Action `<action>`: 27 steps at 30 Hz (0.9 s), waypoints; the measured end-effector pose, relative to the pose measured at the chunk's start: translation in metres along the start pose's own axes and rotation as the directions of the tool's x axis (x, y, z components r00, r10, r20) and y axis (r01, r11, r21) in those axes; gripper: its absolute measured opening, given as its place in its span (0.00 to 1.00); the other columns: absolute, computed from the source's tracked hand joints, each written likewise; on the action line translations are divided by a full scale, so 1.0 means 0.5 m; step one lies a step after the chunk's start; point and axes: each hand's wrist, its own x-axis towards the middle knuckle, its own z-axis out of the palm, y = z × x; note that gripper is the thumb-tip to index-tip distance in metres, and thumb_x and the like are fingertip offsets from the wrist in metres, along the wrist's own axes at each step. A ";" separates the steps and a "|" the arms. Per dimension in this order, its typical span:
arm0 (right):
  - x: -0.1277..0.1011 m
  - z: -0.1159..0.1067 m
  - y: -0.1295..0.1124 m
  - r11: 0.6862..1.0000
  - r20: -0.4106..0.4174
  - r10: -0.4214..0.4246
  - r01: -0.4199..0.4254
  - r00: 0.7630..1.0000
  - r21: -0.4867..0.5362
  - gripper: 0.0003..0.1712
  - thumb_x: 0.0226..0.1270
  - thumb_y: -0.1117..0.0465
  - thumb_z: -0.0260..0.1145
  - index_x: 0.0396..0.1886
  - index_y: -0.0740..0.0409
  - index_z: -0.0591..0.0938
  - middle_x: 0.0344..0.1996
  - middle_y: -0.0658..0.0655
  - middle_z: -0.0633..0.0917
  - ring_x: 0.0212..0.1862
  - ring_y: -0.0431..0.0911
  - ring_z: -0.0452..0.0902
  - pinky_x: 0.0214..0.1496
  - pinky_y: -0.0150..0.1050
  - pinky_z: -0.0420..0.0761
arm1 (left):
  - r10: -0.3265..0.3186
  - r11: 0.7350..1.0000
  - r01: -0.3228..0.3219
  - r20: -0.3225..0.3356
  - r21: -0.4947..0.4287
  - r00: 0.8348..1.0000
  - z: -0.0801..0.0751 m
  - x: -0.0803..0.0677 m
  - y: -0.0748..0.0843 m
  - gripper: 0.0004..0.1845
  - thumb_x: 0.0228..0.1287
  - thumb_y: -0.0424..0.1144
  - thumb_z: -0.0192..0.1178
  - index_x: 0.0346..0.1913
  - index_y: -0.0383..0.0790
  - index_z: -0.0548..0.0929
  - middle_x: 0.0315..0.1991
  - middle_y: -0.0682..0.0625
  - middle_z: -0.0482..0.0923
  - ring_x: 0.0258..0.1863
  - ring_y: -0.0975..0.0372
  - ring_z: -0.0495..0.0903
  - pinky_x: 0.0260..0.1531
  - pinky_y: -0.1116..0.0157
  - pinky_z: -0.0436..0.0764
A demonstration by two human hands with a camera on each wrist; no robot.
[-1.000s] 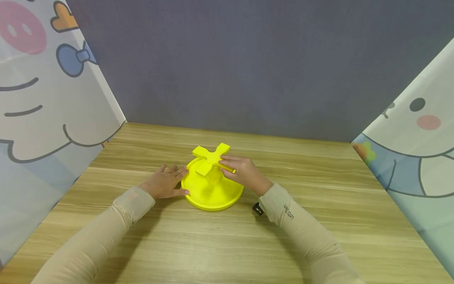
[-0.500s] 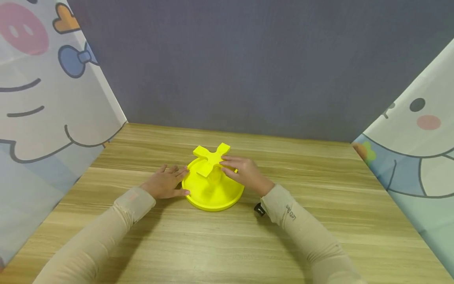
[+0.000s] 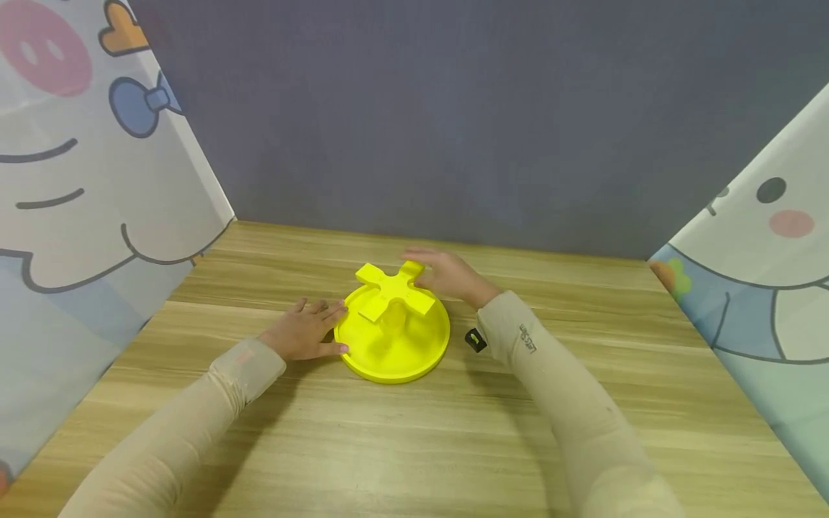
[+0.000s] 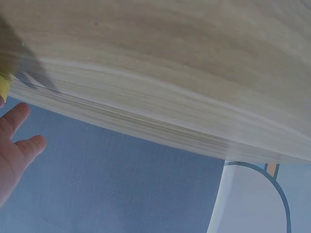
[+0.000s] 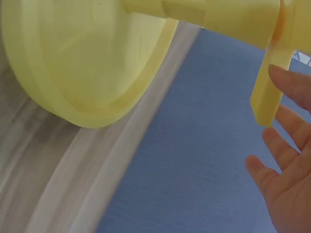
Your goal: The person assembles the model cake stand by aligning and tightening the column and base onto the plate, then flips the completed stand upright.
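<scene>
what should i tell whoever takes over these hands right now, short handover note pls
Left hand: flat on the wooden table, fingers straight, fingertips against the left rim of the yellow round base.
Right hand: fingers relaxed, at the far right arm of the yellow cross piece; no grip on it.
Things: the cross piece sits on a short post at the middle of the base, mid-table.
Done: cross piece is on the post.
Left: likely only checking that it sits firm; the pictures cannot settle that.
</scene>
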 end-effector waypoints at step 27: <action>-0.028 0.005 -0.010 0.991 0.087 0.082 -0.071 0.993 -0.116 0.25 0.60 0.57 0.71 0.57 0.60 0.81 0.51 0.57 0.82 0.52 0.50 0.77 0.55 0.42 0.76 | 0.004 1.000 -0.004 -0.002 -0.019 1.000 -0.004 -0.003 0.003 0.42 0.68 0.62 0.48 0.72 0.31 0.59 0.72 0.38 0.56 0.67 0.39 0.60 0.63 0.37 0.55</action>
